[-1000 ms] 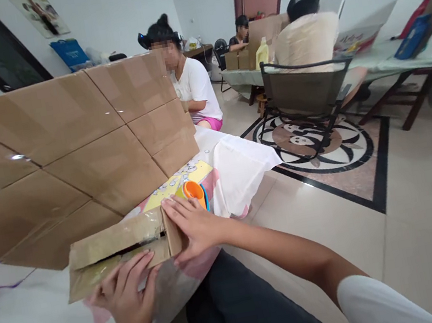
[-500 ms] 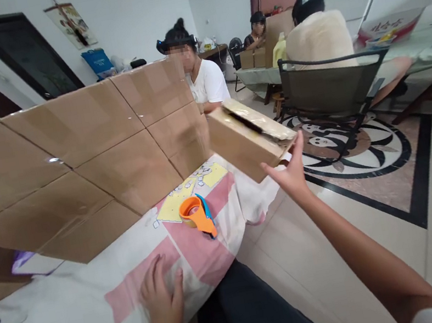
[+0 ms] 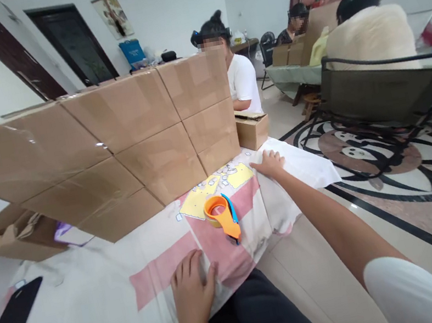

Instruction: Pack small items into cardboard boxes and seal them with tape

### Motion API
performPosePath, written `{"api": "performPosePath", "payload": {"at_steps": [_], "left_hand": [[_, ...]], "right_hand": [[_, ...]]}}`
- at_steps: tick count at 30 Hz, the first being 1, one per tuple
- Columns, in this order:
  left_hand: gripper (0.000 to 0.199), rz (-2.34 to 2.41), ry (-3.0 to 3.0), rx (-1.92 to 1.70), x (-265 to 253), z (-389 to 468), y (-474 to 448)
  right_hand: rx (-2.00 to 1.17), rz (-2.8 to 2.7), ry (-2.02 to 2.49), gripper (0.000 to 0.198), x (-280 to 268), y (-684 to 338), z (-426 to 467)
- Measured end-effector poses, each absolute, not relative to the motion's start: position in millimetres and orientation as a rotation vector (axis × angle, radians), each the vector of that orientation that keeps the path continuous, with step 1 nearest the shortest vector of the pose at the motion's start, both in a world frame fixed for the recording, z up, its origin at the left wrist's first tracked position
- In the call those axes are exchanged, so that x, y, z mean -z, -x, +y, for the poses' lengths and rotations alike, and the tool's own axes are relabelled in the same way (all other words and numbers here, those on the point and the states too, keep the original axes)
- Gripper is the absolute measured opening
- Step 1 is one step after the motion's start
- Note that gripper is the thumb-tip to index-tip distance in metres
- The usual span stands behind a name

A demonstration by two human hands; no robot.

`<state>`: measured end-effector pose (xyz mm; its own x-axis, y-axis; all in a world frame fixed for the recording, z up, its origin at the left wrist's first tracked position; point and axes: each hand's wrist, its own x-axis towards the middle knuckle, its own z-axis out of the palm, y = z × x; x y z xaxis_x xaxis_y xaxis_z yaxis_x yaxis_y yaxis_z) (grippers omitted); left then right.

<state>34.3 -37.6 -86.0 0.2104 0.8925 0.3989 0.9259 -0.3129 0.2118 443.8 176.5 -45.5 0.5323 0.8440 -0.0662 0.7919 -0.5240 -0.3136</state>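
Observation:
A small cardboard box [image 3: 253, 131], its top flaps slightly parted, sits on the cloth at the right end of the box stack. Just in front of it, apart from the box, my right hand [image 3: 269, 163] rests on the cloth with fingers spread and nothing in them. My left hand [image 3: 194, 285] lies flat near the table's front edge, fingers apart. Between the hands is an orange and blue tape dispenser [image 3: 221, 217] with a roll of tape in it. Closed, taped cardboard boxes [image 3: 154, 144] form a wall behind the dispenser.
A patterned cloth [image 3: 106, 275] covers the table. A black phone-like slab [image 3: 13, 317] lies at left, near an open carton [image 3: 19, 232]. Behind the stack sits a person in a white shirt [image 3: 243, 81]. A folding chair [image 3: 388, 92] stands to the right on the tiled floor.
The small box has left my right hand and now stands beside the stack. My right hand has drawn back onto the cloth. The view has turned left; my left hand stays flat.

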Motion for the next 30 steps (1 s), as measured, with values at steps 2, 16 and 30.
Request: {"api": "performPosePath", "payload": {"at_steps": [2, 16, 30], "left_hand": [[0.030, -1.801, 2.372, 0.738, 84.5, -38.0, -36.4], [0.024, -1.873, 2.515, 0.923, 76.4, -46.6, -29.4], [0.019, -1.962, 2.479, 0.975, 68.0, -48.7, -35.7]], "right_hand": [[-0.238, -1.427, 2.511, 0.085, 60.7, -434.5, 164.1], [-0.086, -1.571, 2.546, 0.076, 62.9, -430.1, 133.5], [-0.037, -1.521, 2.422, 0.072, 74.5, -442.1, 138.9]]}}
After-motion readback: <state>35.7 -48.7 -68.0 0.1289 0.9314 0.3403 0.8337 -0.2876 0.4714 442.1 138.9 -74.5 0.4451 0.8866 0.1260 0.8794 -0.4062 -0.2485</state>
